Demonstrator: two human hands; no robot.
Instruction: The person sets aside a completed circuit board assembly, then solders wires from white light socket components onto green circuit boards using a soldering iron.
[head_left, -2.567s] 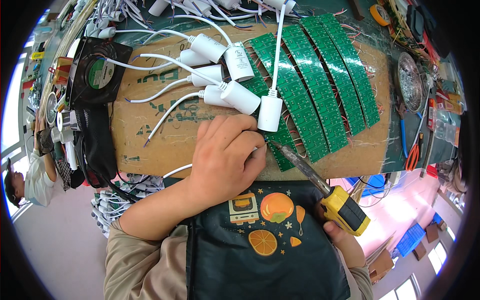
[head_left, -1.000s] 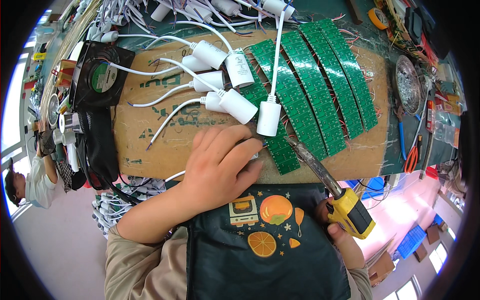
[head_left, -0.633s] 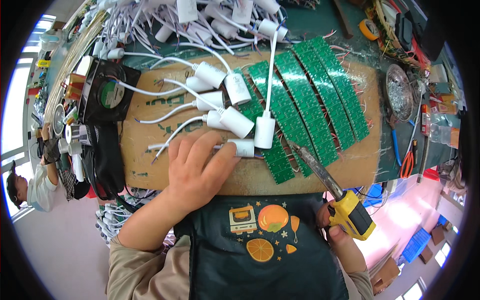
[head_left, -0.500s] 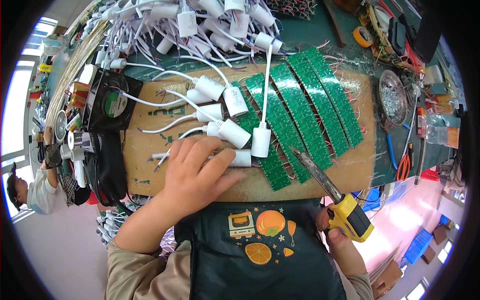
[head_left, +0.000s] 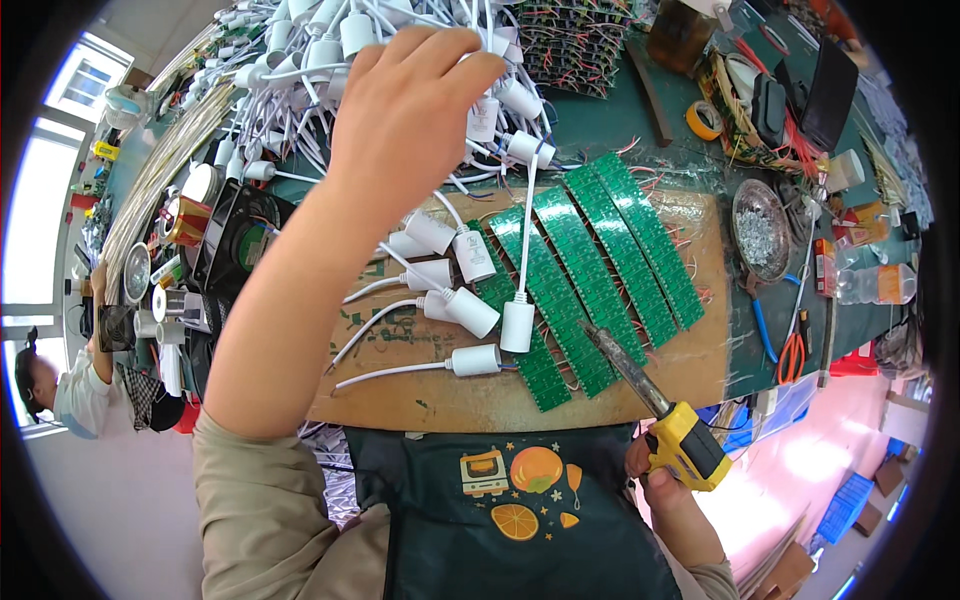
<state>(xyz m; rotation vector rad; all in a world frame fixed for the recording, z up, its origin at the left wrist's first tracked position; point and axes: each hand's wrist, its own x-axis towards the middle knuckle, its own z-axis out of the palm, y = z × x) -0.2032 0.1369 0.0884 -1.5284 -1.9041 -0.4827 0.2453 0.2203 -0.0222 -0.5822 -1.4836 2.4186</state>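
Note:
My left hand is stretched out over the heap of white cylinders with cables at the far side, fingers bent and apart, nothing visible in them. My right hand grips the yellow and black handle of a soldering iron near the front edge. Its metal tip points over the green circuit boards, which lie in a slanted row of strips. Left of them rest several loose white cylinders with cables. One cylinder lies across the boards; another sits nearer me, its wires by a board end.
A brown board lies under the work. A black fan stands left. At the right are a metal dish, orange-handled scissors, a roll of yellow tape and a bottle. Another person is at far left.
My left hand has moved from the loose cylinders near me up to the far heap. One near cylinder now lies uncovered beside the boards. The soldering iron stays in my right hand, nearly unmoved.

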